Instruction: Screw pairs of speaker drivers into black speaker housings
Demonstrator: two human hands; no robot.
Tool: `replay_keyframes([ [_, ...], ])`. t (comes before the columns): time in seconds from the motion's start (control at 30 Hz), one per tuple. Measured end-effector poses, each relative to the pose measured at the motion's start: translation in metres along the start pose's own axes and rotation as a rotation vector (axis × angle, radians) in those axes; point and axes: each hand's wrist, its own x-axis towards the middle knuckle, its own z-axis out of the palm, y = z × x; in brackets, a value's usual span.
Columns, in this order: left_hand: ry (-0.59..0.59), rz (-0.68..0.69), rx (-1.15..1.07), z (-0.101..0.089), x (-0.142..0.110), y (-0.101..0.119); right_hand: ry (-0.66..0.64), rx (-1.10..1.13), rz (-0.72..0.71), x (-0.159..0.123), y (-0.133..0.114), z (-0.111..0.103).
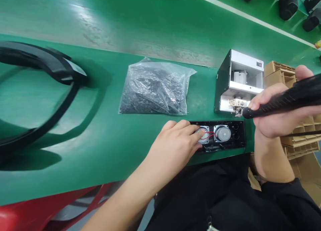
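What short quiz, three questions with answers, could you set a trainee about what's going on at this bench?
1. Choose one. The right hand holds:
a) a cardboard tray
b) an electric screwdriver
c) a red chair

2. True or false? The translucent plastic bag lies on the green tabletop, apart from the black speaker enclosure.

3. Fill in the blank: the thin wires by the two round speaker drivers are coloured ____.

Key: 1. b; 2. True; 3. red.
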Motion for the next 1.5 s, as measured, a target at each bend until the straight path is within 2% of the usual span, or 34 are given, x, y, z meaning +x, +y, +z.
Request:
replay_keyframes([
  [0.1,-0.003,-0.006,-0.001,0.002,0.000,0.000,0.007,0.164,-0.006,-0.004,-0.016,0.003],
  [0.2,-0.001,-0.013,-0.013,0.002,0.000,0.000,-0.079,0.260,0.078,-0.009,-0.026,0.010],
  [0.33,-0.012,-0.032,-0.030,0.002,0.000,0.001,-0.174,0.359,0.267,-0.021,-0.023,0.019],
  [0.4,-0.017,-0.038,-0.034,0.002,0.000,0.002,-0.225,0.411,0.314,-0.028,-0.015,0.021],
  [0.47,-0.017,-0.043,-0.032,0.003,-0.002,0.003,-0.252,0.443,0.291,-0.035,-0.004,0.022],
  [0.6,-0.013,-0.046,-0.031,0.005,-0.003,0.003,-0.299,0.475,0.133,-0.044,0.014,0.026],
  [0.87,-0.003,-0.040,-0.046,0.003,-0.002,0.003,-0.410,0.488,0.138,-0.044,0.026,0.025],
  [1.13,-0.009,-0.043,-0.065,0.005,-0.002,0.003,-0.462,0.451,0.169,-0.045,0.032,0.023],
  [1.3,-0.001,-0.047,-0.061,0.007,-0.003,0.004,-0.388,0.377,0.238,-0.044,0.030,0.026],
  [1.5,-0.012,-0.046,-0.057,0.005,-0.002,0.003,-0.455,0.481,0.167,-0.043,0.036,0.028],
])
